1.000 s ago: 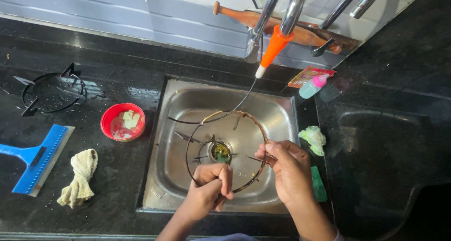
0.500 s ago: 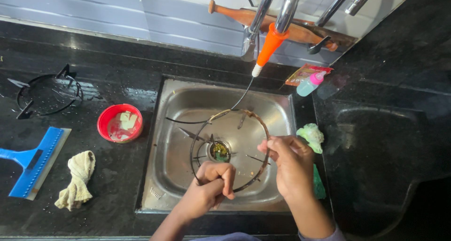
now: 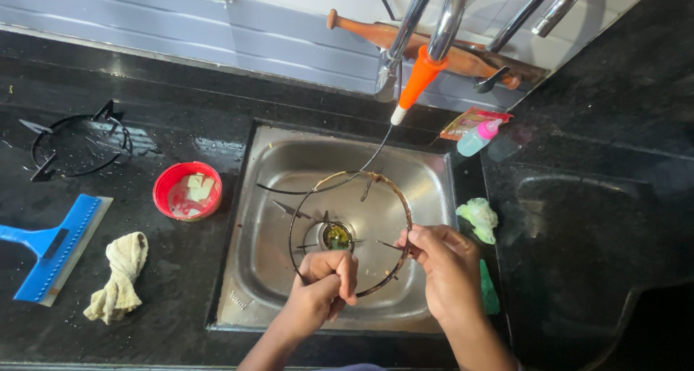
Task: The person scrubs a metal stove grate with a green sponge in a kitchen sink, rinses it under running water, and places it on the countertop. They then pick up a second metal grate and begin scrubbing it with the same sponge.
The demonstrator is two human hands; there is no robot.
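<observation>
Right hand, lower centre-right of the frame, closed in a pinch on the right edge of the ring, thumb and fingers wrapped over the wire. Left hand, lower centre, curled into a fist at the ring's lower-left edge; whether it grips the wire itself or something pressed against it cannot be told. Ring: a round, rusty wire stove grate with inward-pointing prongs, held tilted over the middle of the sink, its lower edge at the hands and its upper edge raised toward the back wall. Drain, seen through the ring, holds yellowish scraps. Taps descend from the top centre; one carries an orange nozzle above the sink's back rim. A wooden rolling pin lies behind the taps. Right of the sink: a small bottle with a pink cap beside a flat sachet, a pale green scrubber near the rim, and a green bar partly hidden by the right wrist. Left of the sink on the black counter: a red bowl with pale pieces inside, a second grate at upper left, a blue squeegee at the left edge, and a crumpled cloth just beside it.
</observation>
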